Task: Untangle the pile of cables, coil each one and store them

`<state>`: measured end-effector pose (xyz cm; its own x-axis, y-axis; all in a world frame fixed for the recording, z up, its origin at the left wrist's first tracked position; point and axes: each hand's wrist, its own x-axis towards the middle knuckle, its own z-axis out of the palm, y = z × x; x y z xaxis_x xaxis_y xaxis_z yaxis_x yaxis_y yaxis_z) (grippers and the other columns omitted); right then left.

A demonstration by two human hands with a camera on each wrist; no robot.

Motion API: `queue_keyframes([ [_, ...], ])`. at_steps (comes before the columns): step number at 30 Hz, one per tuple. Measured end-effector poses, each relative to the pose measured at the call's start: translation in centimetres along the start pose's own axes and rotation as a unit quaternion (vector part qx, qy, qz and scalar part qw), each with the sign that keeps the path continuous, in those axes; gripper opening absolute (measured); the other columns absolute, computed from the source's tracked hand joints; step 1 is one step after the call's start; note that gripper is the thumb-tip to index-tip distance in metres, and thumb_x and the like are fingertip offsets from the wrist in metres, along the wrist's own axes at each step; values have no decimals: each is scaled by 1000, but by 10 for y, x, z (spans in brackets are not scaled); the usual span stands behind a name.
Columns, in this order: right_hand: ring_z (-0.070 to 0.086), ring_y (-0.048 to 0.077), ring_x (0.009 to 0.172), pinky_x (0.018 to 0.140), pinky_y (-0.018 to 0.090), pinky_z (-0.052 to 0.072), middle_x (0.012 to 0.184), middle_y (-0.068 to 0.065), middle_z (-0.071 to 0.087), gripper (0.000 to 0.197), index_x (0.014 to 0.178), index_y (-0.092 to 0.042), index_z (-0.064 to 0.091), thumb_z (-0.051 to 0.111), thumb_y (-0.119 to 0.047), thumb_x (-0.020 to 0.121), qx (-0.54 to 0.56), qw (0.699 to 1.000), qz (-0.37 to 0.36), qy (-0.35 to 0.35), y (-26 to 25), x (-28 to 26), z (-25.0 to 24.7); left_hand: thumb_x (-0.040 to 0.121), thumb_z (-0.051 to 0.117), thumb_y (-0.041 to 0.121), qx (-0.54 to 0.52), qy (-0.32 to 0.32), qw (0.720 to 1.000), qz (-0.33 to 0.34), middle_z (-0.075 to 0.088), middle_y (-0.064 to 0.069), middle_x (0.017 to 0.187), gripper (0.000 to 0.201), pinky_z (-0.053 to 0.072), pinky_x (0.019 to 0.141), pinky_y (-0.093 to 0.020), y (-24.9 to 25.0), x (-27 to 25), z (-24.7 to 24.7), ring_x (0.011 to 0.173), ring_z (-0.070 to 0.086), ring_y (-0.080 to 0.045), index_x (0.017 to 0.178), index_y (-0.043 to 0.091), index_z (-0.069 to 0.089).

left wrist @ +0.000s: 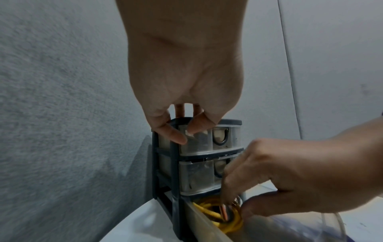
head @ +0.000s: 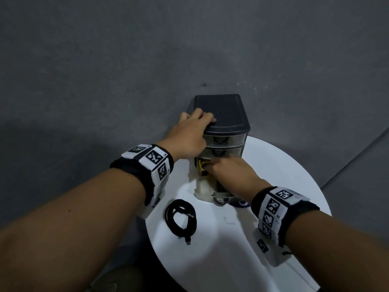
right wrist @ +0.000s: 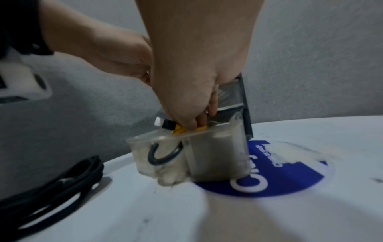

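The round white table (head: pixel 273 239) carried a small drawer unit (head: pixel 223 114) at its far edge. The unit's bottom drawer (right wrist: pixel 186 155) was pulled out toward the person; the two drawers above it were seen closed. The left hand (head: pixel 189 133) was clamped over the unit's top left corner, fingers curled round the lid edge, bracing it. The right hand (head: pixel 229 171) was reached into the open drawer, fingers bent down on the yellow cable (left wrist: pixel 217 214); whether it was gripped or only pressed could not be told. A coiled black cable (head: pixel 181 218) lay on the table just in front of the unit, not yet stored. Advice: the yellow coil should be pushed flat and fully below the drawer rim, the plug tucked in, before closing, with the unit kept braced.
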<state>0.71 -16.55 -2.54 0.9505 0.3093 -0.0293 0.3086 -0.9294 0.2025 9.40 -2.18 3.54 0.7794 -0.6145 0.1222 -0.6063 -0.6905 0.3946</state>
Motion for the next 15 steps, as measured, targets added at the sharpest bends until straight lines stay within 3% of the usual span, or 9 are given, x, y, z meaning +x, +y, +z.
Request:
queue_keyframes([
  [2, 64, 29, 104, 76, 33, 33, 119, 1, 64, 34, 124, -20, 61, 54, -10, 93, 11, 1000, 14, 11, -3, -1, -2, 86, 51, -1, -1, 0, 1000, -1, 37, 7, 140, 69, 43, 96, -38, 0, 0, 0, 125, 32, -27, 146, 31, 39],
  [6, 58, 31, 97, 78, 39, 40, 106, 5, 63, 27, 111, -15, 63, 58, -8, 85, 41, 998, 10, 51, -5, -7, -2, 86, 52, -1, -5, -1, 1000, -3, 37, 7, 141, 69, 42, 94, -36, 1, -1, 1, 125, 32, -26, 146, 32, 39],
  [10, 66, 30, 92, 74, 35, 50, 104, 5, 69, 27, 112, -19, 66, 56, -15, 87, 59, 998, -3, -5, -5, -8, -2, 86, 50, -2, -12, -1, 1000, -4, 36, 8, 139, 69, 38, 88, -33, 0, -1, 2, 125, 31, -25, 145, 32, 39],
  [12, 67, 31, 89, 70, 33, 48, 102, 7, 71, 30, 112, -20, 67, 54, -15, 86, 61, 998, 7, -9, -3, -10, -3, 87, 50, -2, -7, -5, 1000, -5, 36, 9, 140, 69, 37, 86, -32, 0, -1, 0, 126, 31, -24, 146, 32, 38],
  [15, 66, 30, 91, 74, 34, 49, 104, 7, 71, 34, 117, -20, 68, 55, -14, 87, 71, 997, 1, -3, -3, -15, -8, 86, 49, -3, -12, -13, 1000, -5, 36, 8, 139, 70, 41, 94, -36, 1, -1, -2, 126, 31, -26, 146, 32, 38],
])
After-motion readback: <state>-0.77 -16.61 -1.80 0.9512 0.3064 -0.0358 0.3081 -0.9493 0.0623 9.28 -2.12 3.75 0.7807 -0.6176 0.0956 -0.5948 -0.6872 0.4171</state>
